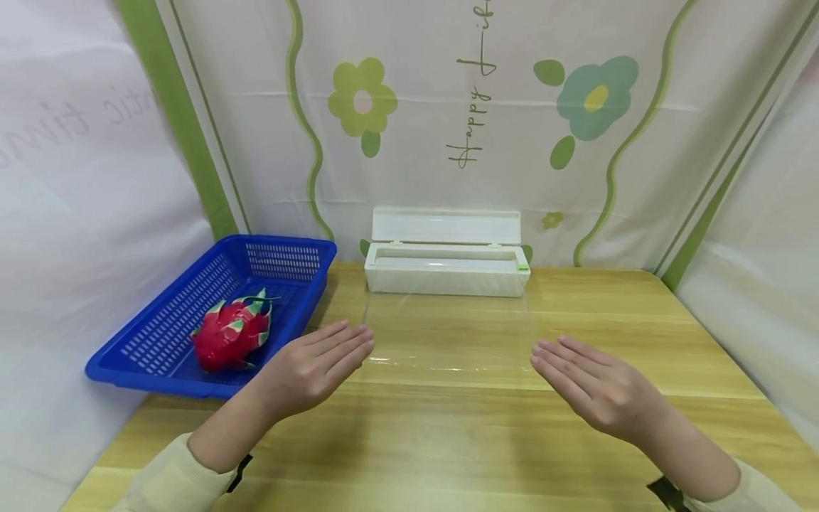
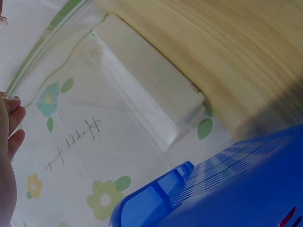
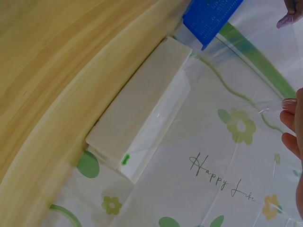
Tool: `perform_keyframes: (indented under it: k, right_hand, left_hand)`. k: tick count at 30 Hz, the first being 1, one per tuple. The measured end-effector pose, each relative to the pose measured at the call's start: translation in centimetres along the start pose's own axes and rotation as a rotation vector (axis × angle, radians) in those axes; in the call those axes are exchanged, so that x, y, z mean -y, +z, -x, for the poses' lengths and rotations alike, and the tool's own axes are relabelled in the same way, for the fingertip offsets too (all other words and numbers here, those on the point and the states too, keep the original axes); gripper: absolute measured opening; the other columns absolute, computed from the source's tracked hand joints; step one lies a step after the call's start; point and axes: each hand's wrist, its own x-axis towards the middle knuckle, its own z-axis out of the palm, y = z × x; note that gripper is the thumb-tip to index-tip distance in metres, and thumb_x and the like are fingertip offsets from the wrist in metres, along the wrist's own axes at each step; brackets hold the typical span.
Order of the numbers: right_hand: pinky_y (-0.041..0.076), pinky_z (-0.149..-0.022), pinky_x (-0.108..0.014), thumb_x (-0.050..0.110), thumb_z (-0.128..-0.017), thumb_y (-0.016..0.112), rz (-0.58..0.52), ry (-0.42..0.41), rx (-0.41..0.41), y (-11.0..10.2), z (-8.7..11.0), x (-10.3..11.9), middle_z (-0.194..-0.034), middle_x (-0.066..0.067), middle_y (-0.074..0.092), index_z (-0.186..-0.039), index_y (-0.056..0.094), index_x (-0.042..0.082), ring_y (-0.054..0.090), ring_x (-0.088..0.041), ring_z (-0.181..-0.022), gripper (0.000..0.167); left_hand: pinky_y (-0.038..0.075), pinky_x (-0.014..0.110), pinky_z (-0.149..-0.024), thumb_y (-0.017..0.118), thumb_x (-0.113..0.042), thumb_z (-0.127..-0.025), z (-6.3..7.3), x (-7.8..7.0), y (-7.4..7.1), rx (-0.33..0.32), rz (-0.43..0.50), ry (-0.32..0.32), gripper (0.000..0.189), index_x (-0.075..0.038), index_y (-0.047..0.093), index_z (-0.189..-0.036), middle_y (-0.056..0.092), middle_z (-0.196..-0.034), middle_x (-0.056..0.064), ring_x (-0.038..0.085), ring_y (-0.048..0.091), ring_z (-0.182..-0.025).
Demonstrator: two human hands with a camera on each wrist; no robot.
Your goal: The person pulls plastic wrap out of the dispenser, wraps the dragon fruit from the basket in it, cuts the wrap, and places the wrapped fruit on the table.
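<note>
L hand [image 1: 313, 370] is hiding its thumb in head view; R hand [image 1: 598, 390] is doing likewise. Clear film [image 1: 416, 360] is showing mostly as glints, its side edges barely registering. Dragon fruit [image 1: 232, 334] is peeking as a red sliver, btm-R corner of L wrist cam, rest cut off. Lettering [image 1: 476, 99] is running off head cam's top edge; sleeves [image 1: 175, 475] are getting cut off at btm.

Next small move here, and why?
Probably have the left hand and right hand draw the clear film slightly further toward the body, evenly. They pinch its near edge at either side, it runs back to the open white box, and the stretch between looks short.
</note>
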Motion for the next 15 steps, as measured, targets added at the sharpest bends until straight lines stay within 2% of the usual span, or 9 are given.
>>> perform_keyframes:
  k: [8, 15]
  right_hand:
    - [0.052, -0.088, -0.04, -0.013, -0.097, 0.043, -0.031, -0.001, 0.041, 0.0, 0.9, 0.7, -0.09, -0.02, 0.071, -0.104, 0.067, -0.011, 0.07, -0.026, -0.081, 0.025]
    - [0.057, -0.069, -0.038, -0.011, -0.098, 0.041, -0.059, 0.006, 0.097, 0.0, 2.2, 1.5, -0.095, -0.019, 0.071, -0.11, 0.066, -0.01, 0.071, -0.025, -0.083, 0.027]
  left_hand:
    - [0.055, 0.041, -0.08, 0.038, 0.003, -0.103, 1.1, -0.7, 0.3, 0.055, 0.028, 0.013, 0.031, 0.005, 0.068, -0.112, 0.069, -0.109, 0.019, 0.027, 0.068, -0.099]
    - [0.054, 0.04, -0.083, 0.035, 0.0, -0.104, 2.0, -1.4, 0.8, 0.12, 0.069, 0.034, 0.034, 0.004, 0.067, -0.115, 0.068, -0.113, 0.018, 0.026, 0.067, -0.104]
